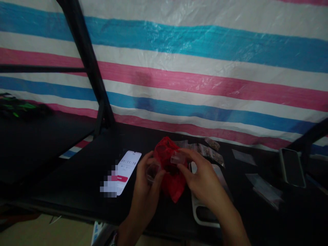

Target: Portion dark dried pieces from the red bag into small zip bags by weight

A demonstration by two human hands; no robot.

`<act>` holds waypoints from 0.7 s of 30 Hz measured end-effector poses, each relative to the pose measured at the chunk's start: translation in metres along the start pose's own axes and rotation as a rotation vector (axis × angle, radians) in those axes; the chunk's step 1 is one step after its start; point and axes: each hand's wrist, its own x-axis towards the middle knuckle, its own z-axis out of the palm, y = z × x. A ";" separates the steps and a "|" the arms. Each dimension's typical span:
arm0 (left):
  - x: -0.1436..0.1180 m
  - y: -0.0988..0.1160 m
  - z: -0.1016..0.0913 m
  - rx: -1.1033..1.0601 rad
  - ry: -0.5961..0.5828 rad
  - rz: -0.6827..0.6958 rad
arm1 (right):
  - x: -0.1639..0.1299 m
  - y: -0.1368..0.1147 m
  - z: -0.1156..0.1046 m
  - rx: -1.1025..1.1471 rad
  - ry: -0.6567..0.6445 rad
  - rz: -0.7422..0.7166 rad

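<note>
Striped tarp wall — perhaps dim.

Lit phone, dark phone, striped tarp behind.

Our left hand raised from lower edge, wrist bent, fingers curled inward, thumb toward centre. Our right hand enters from lower right, forearm angled up-left, back of hand facing us, fingertips pinched together. Our hands close together, not touching.
</note>
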 end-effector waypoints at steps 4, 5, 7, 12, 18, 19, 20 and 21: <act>0.000 0.006 -0.005 -0.022 0.153 0.152 | 0.001 0.018 0.013 -0.129 -0.129 0.080; 0.000 0.007 -0.005 -0.014 0.180 0.203 | 0.001 0.020 0.015 -0.141 -0.153 0.073; 0.001 0.006 -0.005 0.036 0.215 0.306 | 0.000 0.018 0.016 -0.118 -0.162 0.040; 0.000 -0.004 -0.002 0.300 0.284 0.470 | -0.008 -0.016 0.002 0.157 -0.137 -0.005; -0.003 -0.012 0.000 0.410 0.227 0.640 | -0.020 -0.043 0.005 0.155 -0.241 0.068; -0.004 -0.012 0.000 0.404 0.207 0.624 | -0.020 -0.042 0.008 0.147 -0.229 0.069; -0.005 -0.011 0.000 0.386 0.185 0.595 | -0.019 -0.041 0.010 0.151 -0.221 0.069; -0.006 -0.009 0.000 0.356 0.159 0.552 | -0.017 -0.040 0.012 0.167 -0.213 0.073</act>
